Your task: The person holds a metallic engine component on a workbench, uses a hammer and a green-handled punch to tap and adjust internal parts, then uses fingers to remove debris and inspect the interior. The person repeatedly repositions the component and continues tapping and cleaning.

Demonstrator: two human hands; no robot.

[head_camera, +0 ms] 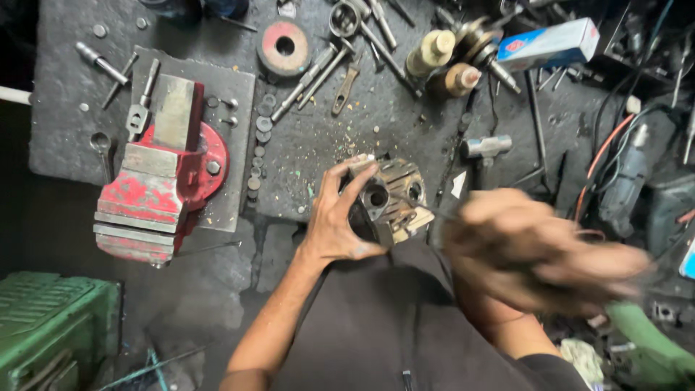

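Item: finned metal engine part (391,195), at bench (318,145) edge, my L hand (337,221) clasped round it. R hand (536,250) blurred, thin tool (427,208); grip can't tell. Red vise (156,177) left.

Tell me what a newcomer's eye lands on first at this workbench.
The red bench vise at the bench's left edge stands out most. At centre, the left hand grips a finned metal engine part, while the right hand is a motion blur beside it. Spanners lie scattered behind.
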